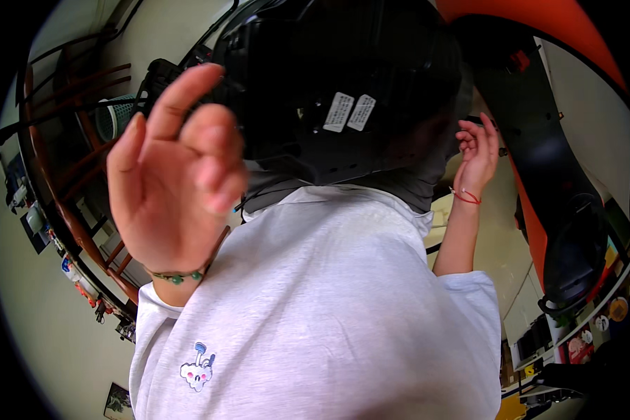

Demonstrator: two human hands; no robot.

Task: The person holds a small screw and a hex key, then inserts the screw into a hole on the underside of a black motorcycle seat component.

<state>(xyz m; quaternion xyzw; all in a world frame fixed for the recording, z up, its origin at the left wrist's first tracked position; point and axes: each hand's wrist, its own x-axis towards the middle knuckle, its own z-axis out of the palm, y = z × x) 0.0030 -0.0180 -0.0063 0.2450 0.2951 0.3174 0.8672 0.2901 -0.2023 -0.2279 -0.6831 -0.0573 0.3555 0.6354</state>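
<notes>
My left hand (171, 182) is raised with its palm in view, fingers apart and partly bent, holding nothing. A green-beaded bracelet (178, 278) circles that wrist. Its fingertips overlap the left edge of a large, rounded black shell (287, 91) in this view; whether they touch it I cannot tell. Two white labels (350, 112) are stuck on the shell. Off to the right is my right hand (474, 154), raised, with loosely bent fingers apart and nothing seen in them. A red cord bracelet (467, 197) is on its wrist. My pale T-shirt (315, 301) fills the lower middle.
Brown wooden furniture with rails (77, 203) stands at the left, by a pale green mesh basket (116, 115). A long black panel with orange edging (546, 154) curves down the right side. Shelves with small items (581, 343) are at the lower right.
</notes>
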